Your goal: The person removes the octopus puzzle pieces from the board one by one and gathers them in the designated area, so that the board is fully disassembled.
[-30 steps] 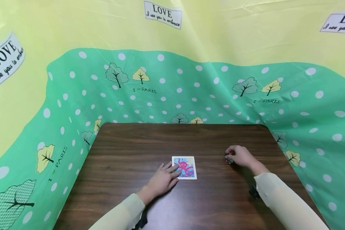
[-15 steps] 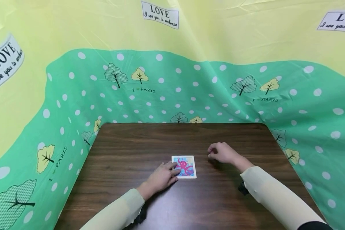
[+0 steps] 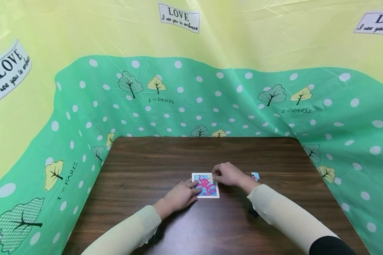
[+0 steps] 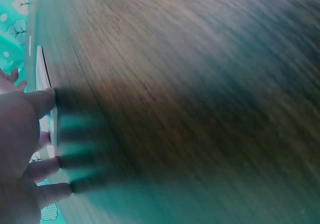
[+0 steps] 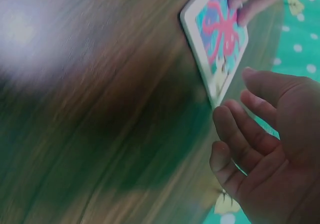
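A small square octopus jigsaw puzzle (image 3: pixel 205 191) with a white frame lies flat on the brown table (image 3: pixel 166 156). My left hand (image 3: pixel 178 196) rests at its left side, fingers spread and fingertips over the frame and picture. Over the puzzle's upper right corner is my right hand (image 3: pixel 228 174), thumb and forefinger brought close together. Whether a piece sits between them is hidden. Beneath those fingers, the puzzle has a pale cream patch (image 5: pixel 220 73). To the right of my right hand lie loose puzzle pieces (image 3: pixel 255 175), blue and red, partly covered by the forearm.
A green and yellow printed cloth (image 3: pixel 178 85) hangs behind and beside the table. The table's back edge (image 3: pixel 204 137) runs along the bottom of the cloth.
My right hand has moved left from the loose pieces to the puzzle's upper right corner, uncovering the pieces left there. My left hand has stayed on the puzzle.
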Demonstrator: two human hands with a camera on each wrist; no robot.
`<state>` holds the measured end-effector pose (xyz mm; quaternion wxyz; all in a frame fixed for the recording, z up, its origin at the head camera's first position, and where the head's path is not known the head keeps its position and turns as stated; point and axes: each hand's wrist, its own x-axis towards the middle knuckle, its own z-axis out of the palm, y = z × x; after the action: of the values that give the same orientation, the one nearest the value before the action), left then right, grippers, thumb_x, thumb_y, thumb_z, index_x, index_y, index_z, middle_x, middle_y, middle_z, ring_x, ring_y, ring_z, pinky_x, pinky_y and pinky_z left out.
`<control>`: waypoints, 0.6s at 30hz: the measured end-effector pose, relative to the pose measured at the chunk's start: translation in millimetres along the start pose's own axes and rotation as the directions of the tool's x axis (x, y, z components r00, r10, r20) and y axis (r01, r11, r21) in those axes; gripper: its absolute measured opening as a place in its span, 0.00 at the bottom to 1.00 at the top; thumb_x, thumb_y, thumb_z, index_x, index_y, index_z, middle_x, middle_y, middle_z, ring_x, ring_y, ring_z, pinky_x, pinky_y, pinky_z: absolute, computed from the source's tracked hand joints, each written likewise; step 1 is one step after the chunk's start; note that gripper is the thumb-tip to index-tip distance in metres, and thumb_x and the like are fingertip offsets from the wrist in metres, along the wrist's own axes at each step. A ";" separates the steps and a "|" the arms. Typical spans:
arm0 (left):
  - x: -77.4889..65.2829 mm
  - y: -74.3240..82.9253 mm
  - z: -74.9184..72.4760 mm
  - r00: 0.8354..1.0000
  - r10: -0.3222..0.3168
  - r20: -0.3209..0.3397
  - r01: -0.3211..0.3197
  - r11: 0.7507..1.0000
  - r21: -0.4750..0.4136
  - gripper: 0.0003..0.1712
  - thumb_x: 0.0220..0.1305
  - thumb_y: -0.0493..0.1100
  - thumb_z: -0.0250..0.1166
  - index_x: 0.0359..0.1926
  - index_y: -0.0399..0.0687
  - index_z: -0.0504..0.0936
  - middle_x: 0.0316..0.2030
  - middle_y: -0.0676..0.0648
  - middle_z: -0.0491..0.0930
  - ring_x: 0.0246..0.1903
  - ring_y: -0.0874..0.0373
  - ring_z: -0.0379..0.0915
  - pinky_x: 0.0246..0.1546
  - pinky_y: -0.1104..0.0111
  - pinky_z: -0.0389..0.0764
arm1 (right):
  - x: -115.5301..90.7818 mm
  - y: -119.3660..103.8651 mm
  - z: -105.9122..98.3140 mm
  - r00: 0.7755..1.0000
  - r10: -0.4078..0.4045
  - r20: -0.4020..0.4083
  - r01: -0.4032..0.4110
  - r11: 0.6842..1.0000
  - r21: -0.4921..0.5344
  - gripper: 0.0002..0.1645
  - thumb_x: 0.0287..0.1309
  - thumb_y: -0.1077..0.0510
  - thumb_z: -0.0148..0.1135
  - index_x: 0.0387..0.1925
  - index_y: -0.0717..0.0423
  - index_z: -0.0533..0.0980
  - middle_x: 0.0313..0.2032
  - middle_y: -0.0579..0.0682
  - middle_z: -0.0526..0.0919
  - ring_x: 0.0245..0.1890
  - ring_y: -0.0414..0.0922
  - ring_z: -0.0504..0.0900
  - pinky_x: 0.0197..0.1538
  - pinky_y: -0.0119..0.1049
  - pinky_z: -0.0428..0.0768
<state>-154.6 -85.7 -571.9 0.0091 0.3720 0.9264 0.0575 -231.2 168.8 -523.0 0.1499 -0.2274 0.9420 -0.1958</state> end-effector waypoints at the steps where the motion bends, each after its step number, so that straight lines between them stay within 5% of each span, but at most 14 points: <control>1: -0.1 0.0 0.1 1.000 -0.003 0.001 0.003 1.000 -0.001 0.24 0.75 0.55 0.61 0.68 0.60 0.79 0.70 0.44 0.73 0.68 0.40 0.71 0.65 0.48 0.75 | 1.3 -2.7 2.2 1.000 -0.009 -0.002 0.009 1.000 -0.006 0.07 0.65 0.54 0.70 0.42 0.50 0.85 0.30 0.40 0.81 0.29 0.40 0.76 0.38 0.38 0.78; 18: 0.1 -2.2 1.3 1.000 0.009 -0.020 -0.009 1.000 0.012 0.23 0.75 0.55 0.61 0.67 0.60 0.80 0.70 0.43 0.74 0.67 0.39 0.72 0.64 0.49 0.76 | 17.6 -17.2 11.9 0.997 0.067 -0.048 -0.062 0.993 0.103 0.07 0.62 0.56 0.72 0.40 0.53 0.86 0.32 0.43 0.86 0.31 0.39 0.81 0.39 0.39 0.82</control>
<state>-156.0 -87.1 -573.4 -0.0027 0.3755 0.9251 0.0557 -235.5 142.5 -529.4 0.1434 -0.1840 0.9412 -0.2443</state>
